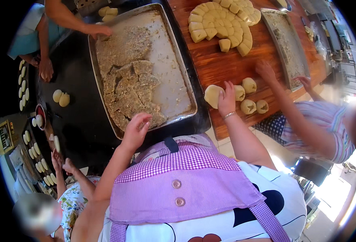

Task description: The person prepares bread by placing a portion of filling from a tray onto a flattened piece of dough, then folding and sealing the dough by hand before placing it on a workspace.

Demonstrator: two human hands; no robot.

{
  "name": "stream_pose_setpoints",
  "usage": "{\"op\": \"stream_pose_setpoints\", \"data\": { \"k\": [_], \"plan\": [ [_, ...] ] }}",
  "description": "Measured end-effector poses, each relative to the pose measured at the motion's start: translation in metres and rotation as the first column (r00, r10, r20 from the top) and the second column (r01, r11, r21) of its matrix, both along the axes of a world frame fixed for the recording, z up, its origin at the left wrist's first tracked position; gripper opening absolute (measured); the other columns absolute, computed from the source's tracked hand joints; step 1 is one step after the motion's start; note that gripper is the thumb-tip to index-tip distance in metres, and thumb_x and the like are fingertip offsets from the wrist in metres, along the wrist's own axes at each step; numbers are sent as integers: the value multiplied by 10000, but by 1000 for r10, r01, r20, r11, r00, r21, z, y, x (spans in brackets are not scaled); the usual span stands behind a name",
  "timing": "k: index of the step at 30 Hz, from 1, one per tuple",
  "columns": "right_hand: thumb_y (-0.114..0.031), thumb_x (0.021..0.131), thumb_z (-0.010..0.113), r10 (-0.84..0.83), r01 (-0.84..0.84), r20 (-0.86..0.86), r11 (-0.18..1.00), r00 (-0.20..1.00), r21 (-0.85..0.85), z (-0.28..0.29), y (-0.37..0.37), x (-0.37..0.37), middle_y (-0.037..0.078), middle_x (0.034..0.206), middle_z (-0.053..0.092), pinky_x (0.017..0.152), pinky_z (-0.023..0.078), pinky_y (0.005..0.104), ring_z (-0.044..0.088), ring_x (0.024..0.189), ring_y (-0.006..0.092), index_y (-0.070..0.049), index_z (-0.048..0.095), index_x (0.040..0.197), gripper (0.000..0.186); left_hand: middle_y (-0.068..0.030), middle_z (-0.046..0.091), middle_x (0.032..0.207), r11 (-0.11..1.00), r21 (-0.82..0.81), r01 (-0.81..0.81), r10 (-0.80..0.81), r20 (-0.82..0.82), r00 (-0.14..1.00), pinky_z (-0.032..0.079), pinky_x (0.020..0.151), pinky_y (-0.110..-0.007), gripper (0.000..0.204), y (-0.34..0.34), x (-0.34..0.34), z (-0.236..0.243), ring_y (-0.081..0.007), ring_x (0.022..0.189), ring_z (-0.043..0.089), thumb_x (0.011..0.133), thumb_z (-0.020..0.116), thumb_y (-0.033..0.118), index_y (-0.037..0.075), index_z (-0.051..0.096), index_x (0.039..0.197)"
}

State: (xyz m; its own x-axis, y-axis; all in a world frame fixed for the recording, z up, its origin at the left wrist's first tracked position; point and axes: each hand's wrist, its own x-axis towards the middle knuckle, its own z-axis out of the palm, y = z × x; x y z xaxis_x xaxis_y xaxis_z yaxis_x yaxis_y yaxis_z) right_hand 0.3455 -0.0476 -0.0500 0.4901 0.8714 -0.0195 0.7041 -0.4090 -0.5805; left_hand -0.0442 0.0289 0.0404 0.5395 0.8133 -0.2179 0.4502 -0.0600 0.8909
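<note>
**Hands at the tray and the dough**

Your purple checked apron (186, 189) sits closest. Your left hand (135, 129) hovers open, holding nothing, over the near edge of the metal tray (186, 86) of crumbly filling (131, 86). Your right hand (226, 99) presses flat on a dough piece (211, 95) on the wooden table (222, 64), beside four dough balls (249, 85).

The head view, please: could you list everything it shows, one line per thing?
Big metal tray: one, grey, centre, on dark table.
Crumbly filling slab: one, brown, broken, in that tray.
Second tray: one, grey, right.
Wooden table: one, reddish-brown.
Cut dough round: one, pale yellow, top.
Dough balls: about five, pale, table edge.
Co-workers' hands: several, around the tables.
Left hand: at the big tray's near rim.
Right hand: on flattened dough piece.
</note>
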Motion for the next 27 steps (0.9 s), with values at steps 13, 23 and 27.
{"op": "stream_pose_setpoints", "data": {
  "k": [13,23,27],
  "plan": [
    [-31,828,690,-174,107,-984,980,34,-170,133,37,-126,62,1005,635,605,542,256,648,852,152,-5,511,1191,405,-132,523,1362,106,-932,347,772,297,562,424,1053,-432,707,-7,58,-22,-279,1229,532,917,499,596,30,477,1340],
    [-102,752,762,366,-371,-520,923,771,100,-1,120,-134,157,1287,550,973,463,347,550,1166,209,-8,378,1407,765,-145,547,1349,352,-918,182,827,396,400,401,1079,-468,541,21,5,20,-302,1257,521,1000,447,443,20,483,1336],
    [-129,686,787,420,-459,-517,887,746,58,-27,143,-162,174,1319,528,1016,434,351,518,1220,261,-39,342,1439,880,-153,536,1359,295,-953,77,888,303,347,412,1069,-468,555,7,-4,19,-302,1256,522,1010,412,457,20,461,1349]
  ]
}}
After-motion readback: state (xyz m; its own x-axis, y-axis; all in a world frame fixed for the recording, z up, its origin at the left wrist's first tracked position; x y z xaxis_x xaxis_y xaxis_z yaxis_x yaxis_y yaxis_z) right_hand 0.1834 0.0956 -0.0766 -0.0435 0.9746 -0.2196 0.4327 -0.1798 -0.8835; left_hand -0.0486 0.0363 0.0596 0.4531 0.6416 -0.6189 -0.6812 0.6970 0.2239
